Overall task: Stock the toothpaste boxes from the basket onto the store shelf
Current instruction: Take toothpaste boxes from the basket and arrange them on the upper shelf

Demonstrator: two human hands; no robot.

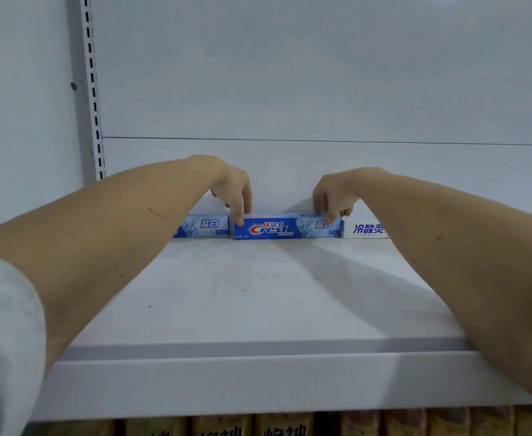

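A blue Crest toothpaste box (277,228) lies lengthwise at the back of the white shelf (252,297), against the back panel. My left hand (231,188) grips its left end from above, thumb on the front face. My right hand (334,193) pinches its right end the same way. To its left, another blue Crest box (206,226) is partly hidden behind my left forearm. A white toothpaste box with blue characters (365,229) sits to the right, partly covered by my right forearm. The basket is out of view.
The shelf's front lip (258,382) runs across the lower frame. Yellow-brown packages (283,426) stand on the shelf below. A slotted upright post (93,89) stands at the left. The white back panel (290,73) rises behind the boxes.
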